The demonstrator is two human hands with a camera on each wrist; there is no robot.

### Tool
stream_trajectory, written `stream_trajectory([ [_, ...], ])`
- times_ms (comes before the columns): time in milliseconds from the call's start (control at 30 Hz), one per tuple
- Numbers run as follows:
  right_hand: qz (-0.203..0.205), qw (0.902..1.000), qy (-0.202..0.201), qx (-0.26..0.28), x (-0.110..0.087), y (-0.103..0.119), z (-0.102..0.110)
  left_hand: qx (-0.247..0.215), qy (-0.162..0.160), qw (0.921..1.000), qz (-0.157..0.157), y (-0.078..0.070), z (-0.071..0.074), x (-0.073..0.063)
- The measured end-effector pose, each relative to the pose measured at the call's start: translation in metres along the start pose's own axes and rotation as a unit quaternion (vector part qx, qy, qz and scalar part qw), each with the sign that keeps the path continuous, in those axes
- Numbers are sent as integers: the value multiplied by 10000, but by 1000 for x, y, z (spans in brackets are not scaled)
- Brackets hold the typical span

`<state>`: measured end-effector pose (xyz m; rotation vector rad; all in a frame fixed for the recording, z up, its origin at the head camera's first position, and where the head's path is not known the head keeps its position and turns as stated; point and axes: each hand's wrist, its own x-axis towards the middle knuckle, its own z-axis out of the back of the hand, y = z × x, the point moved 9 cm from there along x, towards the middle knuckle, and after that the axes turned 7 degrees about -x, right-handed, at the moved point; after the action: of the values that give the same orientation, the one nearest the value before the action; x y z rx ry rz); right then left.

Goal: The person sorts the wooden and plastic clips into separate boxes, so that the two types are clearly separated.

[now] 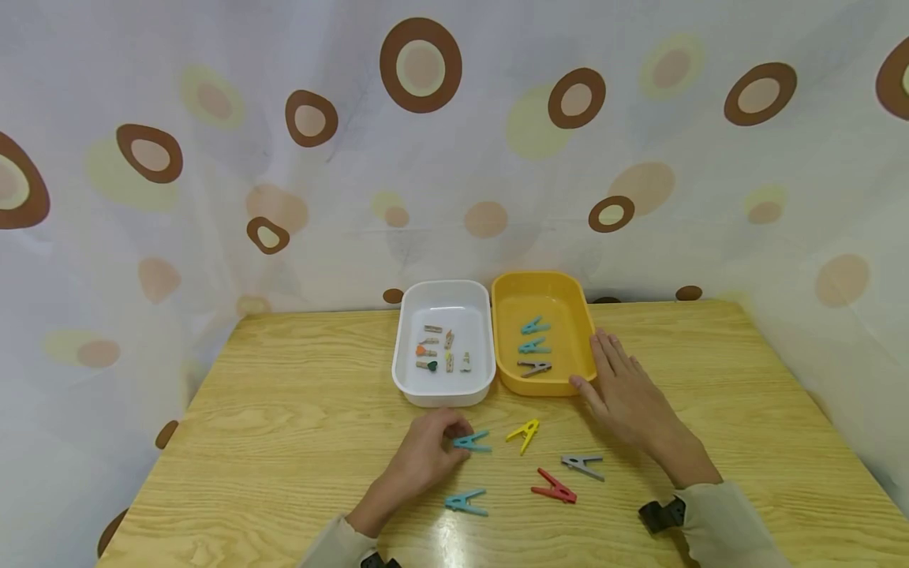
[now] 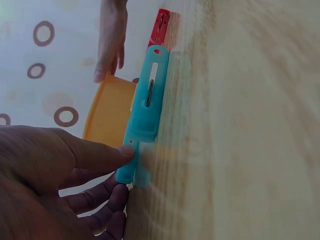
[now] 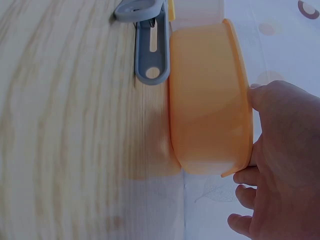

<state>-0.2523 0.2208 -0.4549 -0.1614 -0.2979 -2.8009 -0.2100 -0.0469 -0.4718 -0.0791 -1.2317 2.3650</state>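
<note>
My left hand (image 1: 426, 451) pinches a teal clothespin (image 1: 469, 442) between thumb and fingers, low at the table in front of the white tub. Another teal clothespin (image 1: 463, 502) lies nearer to me; in the left wrist view this teal clothespin (image 2: 149, 97) overlaps the pinched one. My right hand (image 1: 634, 398) rests on the yellow tub (image 1: 592, 347) at its front right corner, thumb on the rim and fingers along the right side. Inside that tub are two teal clothespins (image 1: 533, 346) and a grey clothespin (image 1: 534, 368).
The white tub (image 1: 408, 347), left of the yellow one, holds several small decorated wooden clips (image 1: 428, 353). A yellow clothespin (image 1: 525, 431), a grey clothespin (image 1: 581, 464) and a red clothespin (image 1: 557, 489) lie on the wooden table (image 1: 284, 442). A patterned curtain (image 1: 454, 181) hangs behind.
</note>
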Motion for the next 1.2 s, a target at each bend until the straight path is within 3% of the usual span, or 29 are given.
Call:
stream_trajectory([
  [267,16,10000,-30,8,-1,1,0,38,-124,9999,-54,-1,1,-1],
  [1033,8,9999,-123,-23,-2,1,0,-185,-17,9996,234,-1,11,-3],
  [1200,12,9999,-128,-19,-2,2,0,-245,25,9996,162,-5,13,-3],
])
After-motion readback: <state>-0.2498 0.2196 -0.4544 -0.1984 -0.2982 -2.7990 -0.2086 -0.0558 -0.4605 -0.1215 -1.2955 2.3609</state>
